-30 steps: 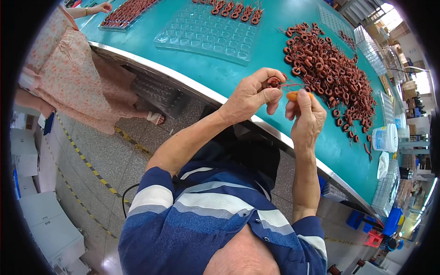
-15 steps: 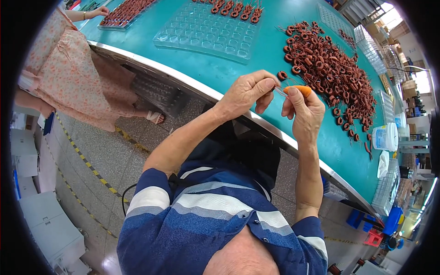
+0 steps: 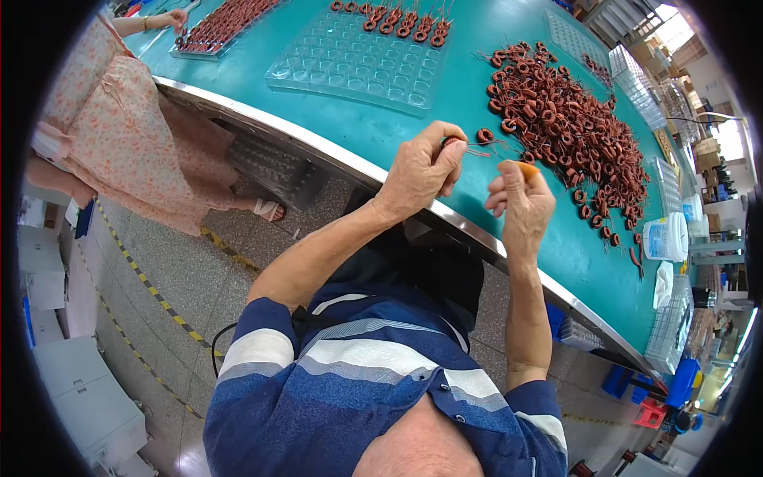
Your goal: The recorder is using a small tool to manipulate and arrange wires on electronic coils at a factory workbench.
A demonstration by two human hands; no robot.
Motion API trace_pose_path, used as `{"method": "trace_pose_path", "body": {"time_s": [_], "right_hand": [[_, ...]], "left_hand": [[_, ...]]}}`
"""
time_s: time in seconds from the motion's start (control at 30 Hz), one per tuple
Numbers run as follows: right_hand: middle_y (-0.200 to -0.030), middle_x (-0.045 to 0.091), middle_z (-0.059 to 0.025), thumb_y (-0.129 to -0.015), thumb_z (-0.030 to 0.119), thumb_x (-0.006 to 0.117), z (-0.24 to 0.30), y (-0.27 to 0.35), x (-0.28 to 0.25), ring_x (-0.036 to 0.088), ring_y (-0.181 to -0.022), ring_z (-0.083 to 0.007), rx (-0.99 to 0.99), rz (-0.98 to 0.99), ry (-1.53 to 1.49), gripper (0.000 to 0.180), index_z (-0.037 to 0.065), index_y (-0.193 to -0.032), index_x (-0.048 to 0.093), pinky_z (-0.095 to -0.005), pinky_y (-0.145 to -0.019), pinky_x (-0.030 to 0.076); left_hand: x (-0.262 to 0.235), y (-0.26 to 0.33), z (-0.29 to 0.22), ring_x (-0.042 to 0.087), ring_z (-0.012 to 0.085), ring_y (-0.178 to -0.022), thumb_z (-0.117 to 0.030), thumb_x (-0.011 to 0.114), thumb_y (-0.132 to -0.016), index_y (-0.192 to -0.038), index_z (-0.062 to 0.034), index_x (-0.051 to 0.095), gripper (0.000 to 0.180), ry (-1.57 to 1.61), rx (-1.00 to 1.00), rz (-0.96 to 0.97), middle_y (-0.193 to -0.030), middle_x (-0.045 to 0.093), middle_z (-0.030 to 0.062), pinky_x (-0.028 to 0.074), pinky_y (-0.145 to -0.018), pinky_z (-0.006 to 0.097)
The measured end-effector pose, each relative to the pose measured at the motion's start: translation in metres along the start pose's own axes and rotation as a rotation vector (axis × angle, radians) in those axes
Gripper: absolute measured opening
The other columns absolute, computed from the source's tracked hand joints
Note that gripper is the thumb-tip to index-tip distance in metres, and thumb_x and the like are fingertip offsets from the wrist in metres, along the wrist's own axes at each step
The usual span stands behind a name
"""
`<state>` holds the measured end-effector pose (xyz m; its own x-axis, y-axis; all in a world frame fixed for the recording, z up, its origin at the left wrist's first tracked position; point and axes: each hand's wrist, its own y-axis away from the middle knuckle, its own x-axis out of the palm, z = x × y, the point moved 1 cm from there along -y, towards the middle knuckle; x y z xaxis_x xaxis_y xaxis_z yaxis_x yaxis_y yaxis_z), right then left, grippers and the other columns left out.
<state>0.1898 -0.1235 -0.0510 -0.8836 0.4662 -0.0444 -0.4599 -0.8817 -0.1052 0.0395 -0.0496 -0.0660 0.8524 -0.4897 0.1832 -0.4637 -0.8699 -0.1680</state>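
We see left hand [image 3: 417, 171] pinching a coil [image 3: 455, 142], right hand [image 3: 520, 203] gripping an orange tool [image 3: 526, 168], coil pile [image 3: 568, 127] on table [image 3: 381, 119].

head view: worn fisheye, single view | looks steeply down from above the wearer's chest | close to hands at frame centre | teal table [image 3: 373, 119] curves across upper frame

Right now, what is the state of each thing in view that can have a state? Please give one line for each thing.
left hand: raised over the table edge, pinching a small coil.
right hand: raised, gripping an orange-handled tool.
clear tray: mostly empty, one row of coils at its far edge.
coil pile: loose, spread on the teal table.
white tub: upright, lid on.
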Motion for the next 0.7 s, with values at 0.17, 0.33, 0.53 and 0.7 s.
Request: {"method": "trace_pose_path", "body": {"time_s": [0.17, 0.33, 0.53, 0.7], "right_hand": [[-0.068, 0.062, -0.0052, -0.091, 0.028, 0.065, -0.002, -0.008, 0.019, 0.055, -0.050, -0.0082, 0.117, 0.216, -0.260, 0.031, -0.002, -0.093, 0.062, -0.0187, -0.044, 0.039], [-0.066, 0.053, -0.0010, -0.094, 0.021, 0.058, 0.004, -0.015, 0.006, 0.044, -0.048, -0.0066, 0.277, 0.265, -0.302, 0.024, -0.003, -0.090, 0.059, -0.0199, -0.044, 0.031], [-0.070, 0.058, -0.0024, -0.093, 0.021, 0.061, -0.011, -0.025, -0.010, 0.045, -0.049, -0.0060, 0.469, 0.372, -0.444, 0.023, -0.002, -0.096, 0.060, -0.0172, -0.041, 0.031], [-0.065, 0.050, 0.0019, -0.095, 0.018, 0.057, -0.002, -0.024, -0.010, 0.041, -0.048, -0.0046, 0.589, 0.348, -0.290, 0.024, -0.005, -0.102, 0.058, -0.0174, -0.042, 0.030]], "left_hand": [[-0.005, -0.004, -0.009, 0.048, 0.0065, -0.050, -0.018, 0.053, -0.097, -0.106, -0.0057, 0.053, 0.015, -0.194, 0.086, 0.116, -0.061, 0.051, 0.0008, 0.038, -0.045, 0.022], [-0.014, -0.016, -0.018, 0.059, 0.0300, -0.071, -0.016, 0.056, -0.092, -0.110, -0.0046, 0.050, 0.023, -0.435, 0.290, 0.359, -0.080, 0.059, 0.0163, 0.046, -0.064, 0.037], [-0.017, -0.026, -0.038, 0.062, 0.0334, -0.077, -0.020, 0.059, -0.091, -0.107, -0.0039, 0.051, 0.024, -0.678, 0.350, 0.609, -0.083, 0.061, 0.0159, 0.047, -0.069, 0.041], [-0.013, -0.034, -0.025, 0.063, 0.0368, -0.084, -0.020, 0.064, -0.087, -0.102, -0.0022, 0.051, 0.026, -0.798, 0.576, 0.647, -0.088, 0.063, 0.0170, 0.050, -0.075, 0.043]]}}
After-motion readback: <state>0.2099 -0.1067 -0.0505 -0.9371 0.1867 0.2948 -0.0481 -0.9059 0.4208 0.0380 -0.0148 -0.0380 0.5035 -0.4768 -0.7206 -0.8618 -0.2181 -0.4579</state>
